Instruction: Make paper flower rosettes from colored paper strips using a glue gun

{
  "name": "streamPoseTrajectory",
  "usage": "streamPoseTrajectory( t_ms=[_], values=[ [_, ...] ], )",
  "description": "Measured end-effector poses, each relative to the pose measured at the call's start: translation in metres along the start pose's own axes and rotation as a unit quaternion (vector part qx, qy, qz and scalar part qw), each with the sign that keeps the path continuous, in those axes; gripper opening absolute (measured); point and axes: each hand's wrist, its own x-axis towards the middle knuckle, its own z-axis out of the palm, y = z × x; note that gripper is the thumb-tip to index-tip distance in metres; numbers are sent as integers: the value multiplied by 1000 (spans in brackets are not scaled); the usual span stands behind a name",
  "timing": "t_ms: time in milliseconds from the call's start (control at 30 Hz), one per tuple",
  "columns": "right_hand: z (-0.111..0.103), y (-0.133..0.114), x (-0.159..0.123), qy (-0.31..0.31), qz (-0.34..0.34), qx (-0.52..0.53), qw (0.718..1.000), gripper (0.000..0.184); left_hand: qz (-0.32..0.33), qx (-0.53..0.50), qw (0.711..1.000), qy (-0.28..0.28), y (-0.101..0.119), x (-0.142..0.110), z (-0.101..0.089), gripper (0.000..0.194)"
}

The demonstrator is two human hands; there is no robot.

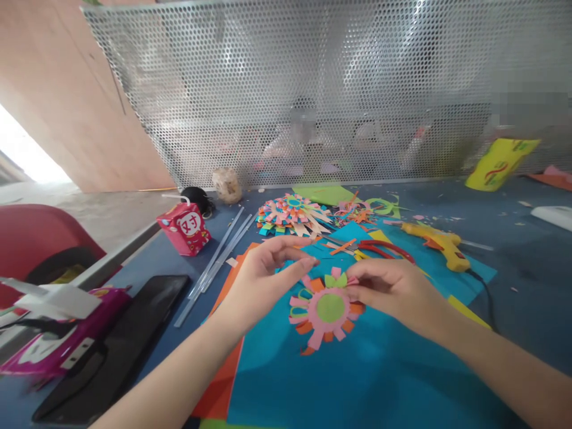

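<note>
In the head view, my right hand (388, 286) pinches the upper right edge of a paper flower (330, 307). The flower has a green round centre, a pink fringed ring, orange strips behind it, green loops on its left side and small green leaf-like pieces at the top. Just above and to the left of it is my left hand (272, 274), with thumb and fingers apart and nothing visible between them. Beneath both hands lie blue paper sheets (286, 381), with an orange sheet (218, 387) sticking out on the left.
Red-handled scissors (384, 247) and a yellow glue gun (440, 244) lie beyond my right hand. Finished-looking fringed flowers (290, 211) are piled at the back beside paper scraps (355, 213). Clear glue sticks (218, 256), a drink carton (184, 227) and a black phone (116, 345) are leftward.
</note>
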Motion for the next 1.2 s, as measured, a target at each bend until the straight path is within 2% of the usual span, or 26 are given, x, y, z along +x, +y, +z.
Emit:
streamPoseTrajectory(
  t_ms=[100, 200, 500, 767, 967, 1200],
  values=[
    [0, 0, 1, 6, -1, -9, 1000, 20, -17, 15, 1000, 5, 0, 0, 0, 32],
    [-1, 0, 2, 7, -2, -9, 1000, 21, -4, 34, 999, 5, -2, 0, -2, 32],
    [0, 1, 2, 4, 0, -18, 1000, 20, 2, 48, 998, -32, -8, 4, -6, 28],
    [0, 1, 2, 0, 1, -25, 1000, 22, -8, -26, 999, -24, -7, 2, -4, 28],
    [0, 2, 2, -1, -4, -32, 999, 20, -39, -82, 995, -29, -2, 3, -4, 30],
    [0, 0, 1, -7, -10, -34, 999, 17, -43, -59, 996, -53, -3, 2, -3, 23]
  ],
)
